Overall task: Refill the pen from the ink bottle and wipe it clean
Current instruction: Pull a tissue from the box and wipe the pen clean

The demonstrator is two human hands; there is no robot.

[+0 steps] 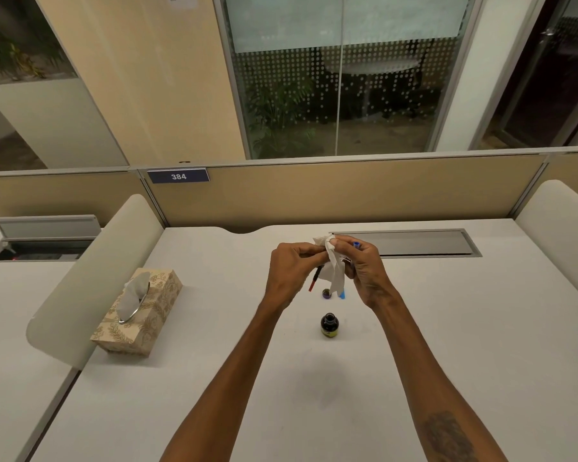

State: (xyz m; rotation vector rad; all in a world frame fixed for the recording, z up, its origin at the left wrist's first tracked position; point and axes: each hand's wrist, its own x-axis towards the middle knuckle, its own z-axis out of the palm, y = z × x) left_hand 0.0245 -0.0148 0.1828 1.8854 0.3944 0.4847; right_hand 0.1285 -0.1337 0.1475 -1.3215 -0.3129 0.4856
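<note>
My left hand [292, 266] pinches a thin pen part [315, 278] with a black body and a red end that hangs down below the fingers. My right hand [364, 265] holds a white tissue [334, 268] wrapped around the upper end of that part, and a blue pen piece [356, 244] pokes out above its fingers. Both hands hover above the white desk [214, 378]. The open dark ink bottle [329, 325] stands upright on the desk below the hands. Its purple cap [326, 293] and a blue piece [342, 295] lie just beyond it.
A patterned tissue box [137, 311] with a tissue sticking up sits on the desk at the left, against a rounded divider [90, 278]. A grey cable tray lid [414, 243] lies at the desk's back edge. A partition wall [347, 191] closes off the far side.
</note>
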